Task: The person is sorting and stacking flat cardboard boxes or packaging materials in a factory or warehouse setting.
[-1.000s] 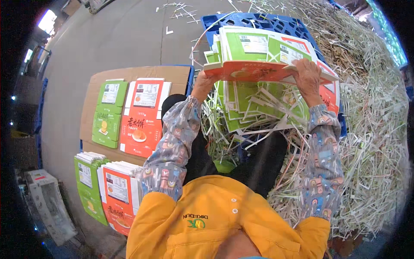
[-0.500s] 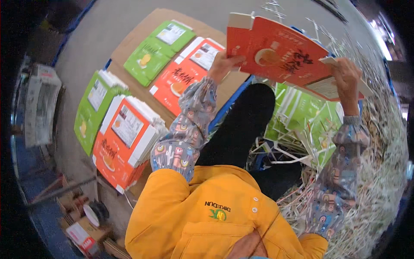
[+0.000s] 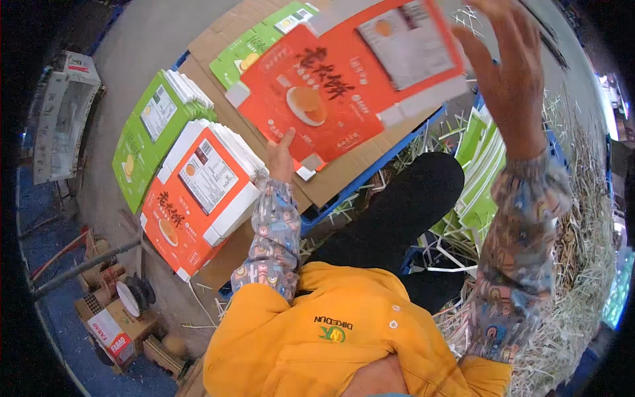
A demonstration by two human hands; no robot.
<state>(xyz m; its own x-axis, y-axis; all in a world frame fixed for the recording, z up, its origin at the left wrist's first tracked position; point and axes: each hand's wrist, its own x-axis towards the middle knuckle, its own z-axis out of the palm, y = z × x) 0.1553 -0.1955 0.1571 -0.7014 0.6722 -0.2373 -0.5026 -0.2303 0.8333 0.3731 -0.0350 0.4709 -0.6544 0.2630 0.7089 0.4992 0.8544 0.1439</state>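
Note:
A flat red printed carton blank (image 3: 337,99) with white flaps lies tilted over the far-right pile position. My left hand (image 3: 282,156) pinches its near-left edge, thumb on top. Beyond its right end, my right hand (image 3: 506,73) is raised with fingers spread and holds nothing. Left of the blank are a stack of red cartons (image 3: 178,231) and, behind it, a stack of green cartons (image 3: 129,149). Partly under the held blank, more green cartons (image 3: 235,59) show; the red pile seen beside them earlier is hidden.
The stacks rest on a brown cardboard sheet (image 3: 218,40) with a blue edge. Green cut pieces (image 3: 486,165) stand right of my knee, and white paper scraps (image 3: 562,311) heap along the right. Boxes and a tape roll (image 3: 129,298) lie at lower left.
The red blank has swung from the upper right to the left, over the cardboard sheet, and turned its labelled face up. My right hand has let go of it.

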